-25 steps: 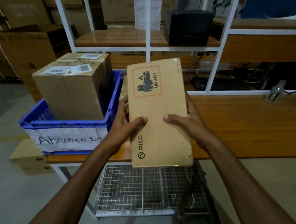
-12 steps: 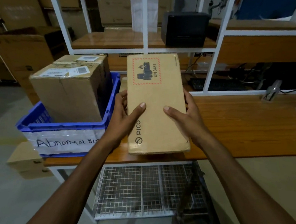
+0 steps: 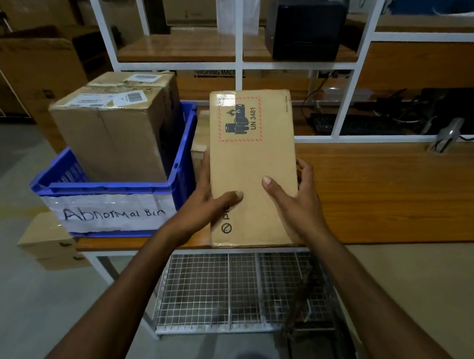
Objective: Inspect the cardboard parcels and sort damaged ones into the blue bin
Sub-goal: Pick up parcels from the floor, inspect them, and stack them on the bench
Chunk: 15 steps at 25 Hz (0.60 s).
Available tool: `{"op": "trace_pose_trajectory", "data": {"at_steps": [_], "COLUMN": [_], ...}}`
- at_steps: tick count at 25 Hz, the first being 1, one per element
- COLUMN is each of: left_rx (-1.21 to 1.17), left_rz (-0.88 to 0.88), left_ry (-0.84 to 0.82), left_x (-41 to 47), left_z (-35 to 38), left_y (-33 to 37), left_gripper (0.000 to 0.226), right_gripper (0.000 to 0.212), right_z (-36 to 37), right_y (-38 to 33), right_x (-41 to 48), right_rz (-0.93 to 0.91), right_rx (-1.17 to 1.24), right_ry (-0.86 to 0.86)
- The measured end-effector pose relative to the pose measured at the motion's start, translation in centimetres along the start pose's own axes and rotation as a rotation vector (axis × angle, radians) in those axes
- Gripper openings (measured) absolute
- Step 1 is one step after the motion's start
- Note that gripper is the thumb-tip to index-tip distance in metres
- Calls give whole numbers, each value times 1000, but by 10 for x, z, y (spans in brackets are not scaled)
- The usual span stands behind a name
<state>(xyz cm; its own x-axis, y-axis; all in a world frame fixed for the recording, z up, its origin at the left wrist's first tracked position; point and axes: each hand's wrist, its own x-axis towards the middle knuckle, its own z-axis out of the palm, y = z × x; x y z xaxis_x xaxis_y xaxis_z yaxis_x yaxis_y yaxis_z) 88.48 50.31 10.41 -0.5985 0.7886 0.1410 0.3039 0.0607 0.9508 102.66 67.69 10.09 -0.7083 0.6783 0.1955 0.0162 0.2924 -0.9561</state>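
Flat rectangular brown cardboard parcel point(image 3: 251, 166) at frame centre, held in both hands over the near edge of the wooden bench top point(image 3: 388, 188). Long axis runs 12–6, far end tipped away. Can't tell if it touches the bench.

L hand point(image 3: 207, 202) grips the parcel's 8 o'clock edge: thumb point(image 3: 232, 196) laid across the front face, fingers hidden behind. R hand point(image 3: 294, 205) grips the 4 o'clock edge: thumb point(image 3: 270, 182) on the front, fingers wrapped round the side.

Parcel face: red dashed frame w/ battery-and-flame pictogram and "UN 3481" toward 12. A round logo shows at 6, the lettering beside it partly under the L thumb. Glossy tape strip at the top L corner. No tear or dent visible on the facing side.

Blue plastic bin point(image 3: 185, 151) at 9 o'clock of the parcel, just beside it, on the bench's L end. White handwritten label point(image 3: 111, 213) on its front reads "Abnormal Bin". Big brown cardboard box point(image 3: 112, 141) stands inside, creased down its front.

White wire-mesh rack point(image 3: 233, 292) at 6, below the bench. Black boxy device point(image 3: 305, 26) at 12 on the white metal shelf frame point(image 3: 241, 35). Black keyboard point(image 3: 357, 124) at 2. Small tan cartons point(image 3: 47, 245) on the floor at 8.
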Motion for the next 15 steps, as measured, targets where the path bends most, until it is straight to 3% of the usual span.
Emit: {"op": "trace_pose_trajectory", "data": {"at_steps": [3,5,10,12,15], "left_rx": [10,-23,25,19,-8], "left_rz": [7,56,198,220,247], "left_ry": [173,159,13,60,109], "left_x": [-22,-34,-36,-33,-28], "left_z": [10,10,-4,-5,-16], "left_y": [-1,10,52,65,88], "left_gripper": [85,83,115,115,119], "right_gripper": [98,103,86,88,111], "right_z": [-8,-18,-26,-33,-46], "right_y": [2,-7,-59,-78,-94], "right_x": [-19,-26,-21,-15,-8], "right_rz": [-8,-51,-98,-122,-148], "right_rx": [-46,-42,27,39,95], "right_ry": [-150,-166,-1,-45,-228]}}
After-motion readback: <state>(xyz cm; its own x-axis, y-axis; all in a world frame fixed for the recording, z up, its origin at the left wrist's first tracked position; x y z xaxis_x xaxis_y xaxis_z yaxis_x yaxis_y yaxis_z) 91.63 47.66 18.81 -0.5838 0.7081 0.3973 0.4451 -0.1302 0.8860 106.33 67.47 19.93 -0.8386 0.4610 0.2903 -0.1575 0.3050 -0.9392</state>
